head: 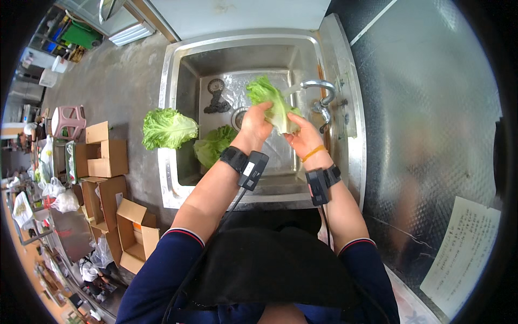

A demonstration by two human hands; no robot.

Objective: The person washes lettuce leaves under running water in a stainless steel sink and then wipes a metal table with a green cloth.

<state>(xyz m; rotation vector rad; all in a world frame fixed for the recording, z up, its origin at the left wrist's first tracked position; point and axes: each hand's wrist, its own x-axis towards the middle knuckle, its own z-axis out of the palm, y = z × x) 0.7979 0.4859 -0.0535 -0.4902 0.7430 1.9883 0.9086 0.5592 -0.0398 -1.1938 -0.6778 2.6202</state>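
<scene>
Both hands hold a green lettuce leaf [275,106] above the stainless steel sink [172,170]. My left hand [257,124] grips its left side, and my right hand [301,135] pinches its pale base at the lower right. Water from the curved faucet [328,91] runs toward the leaf's upper right. A head of lettuce [168,128] rests across the sink's left rim. More lettuce [214,145] lies in the basin's lower left, left of my left wrist. Near the drain [239,117], a metal strainer disc [215,85] and a dark, crumpled thing [217,104] lie on the basin floor.
Opened cardboard boxes [137,235] and a pink plastic stool [68,121] stand on the floor at left. A shiny metal wall [429,105] bearing a written sheet [461,255] rises at right. Two people [91,271] [32,129] are far off at left.
</scene>
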